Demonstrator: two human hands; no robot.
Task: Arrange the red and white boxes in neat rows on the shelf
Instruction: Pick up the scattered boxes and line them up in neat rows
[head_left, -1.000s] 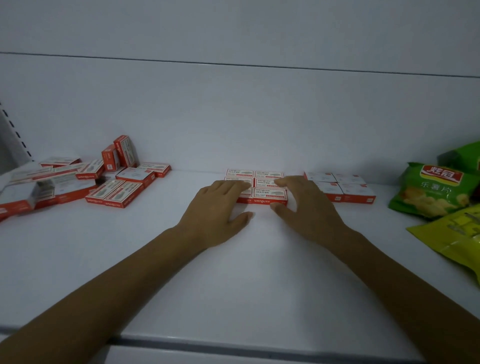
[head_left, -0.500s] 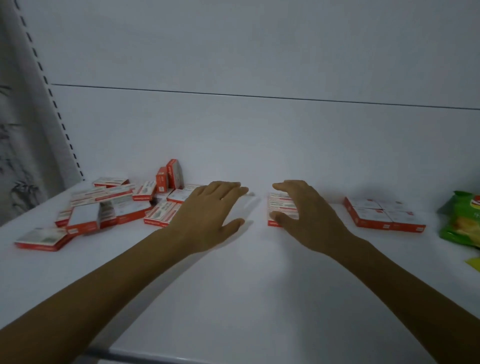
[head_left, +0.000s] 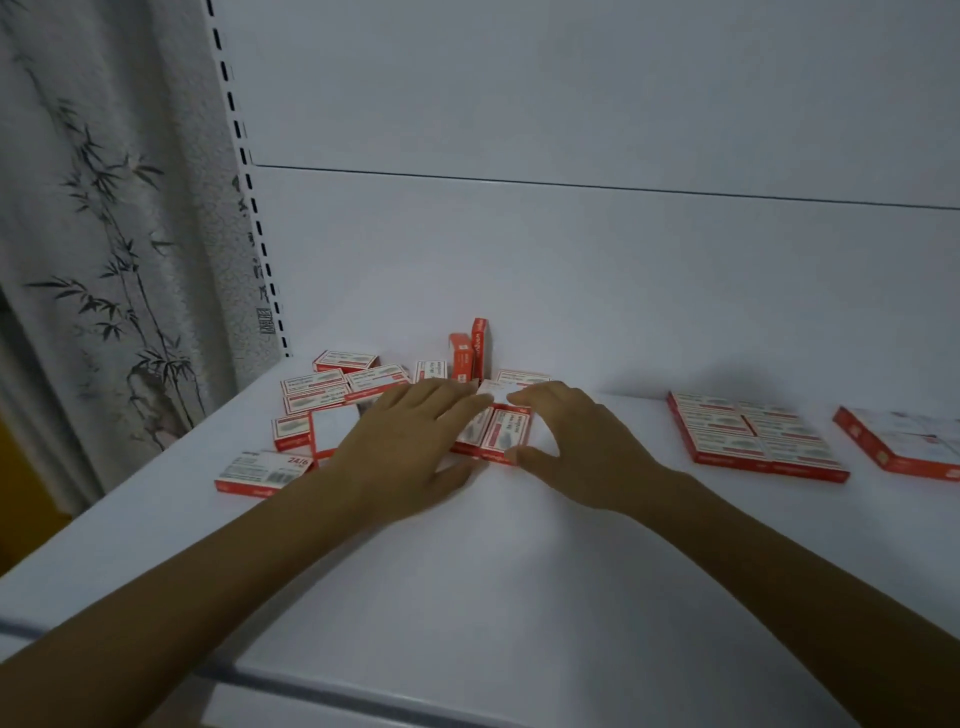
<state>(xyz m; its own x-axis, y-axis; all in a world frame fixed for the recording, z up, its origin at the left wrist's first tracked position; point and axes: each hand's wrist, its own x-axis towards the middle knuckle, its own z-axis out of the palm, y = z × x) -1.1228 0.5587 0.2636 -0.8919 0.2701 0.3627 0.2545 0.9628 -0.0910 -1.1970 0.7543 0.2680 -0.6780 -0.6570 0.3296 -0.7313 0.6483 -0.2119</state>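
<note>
Your shelf (head_left: 519, 582) is smooth, matte white sheet metal, and on it lie small flat cardboard boxes, red on the edges with white printed faces. Your left hand (head_left: 410, 441) lies flat with its fingers straight and relaxed, gripping nothing. Its fingertips cover the left side of a pair of boxes (head_left: 506, 434) that sit side by side. Your right hand (head_left: 576, 441) arches in a C just right of that pair, thumb at the near corner and forefinger over the far end. Whether it really pinches the cardboard, I cannot tell.

Behind and left of your left hand sprawls a loose heap (head_left: 332, 400) of boxes lying at odd angles, with two boxes on end (head_left: 470, 353) against the back wall. Well off to the right sits a squared block (head_left: 753, 436) of boxes, edges flush, and a second block (head_left: 904, 436) lies beyond it. At far left are a slotted upright (head_left: 249, 182) and a curtain (head_left: 104, 208) with a bamboo print.
</note>
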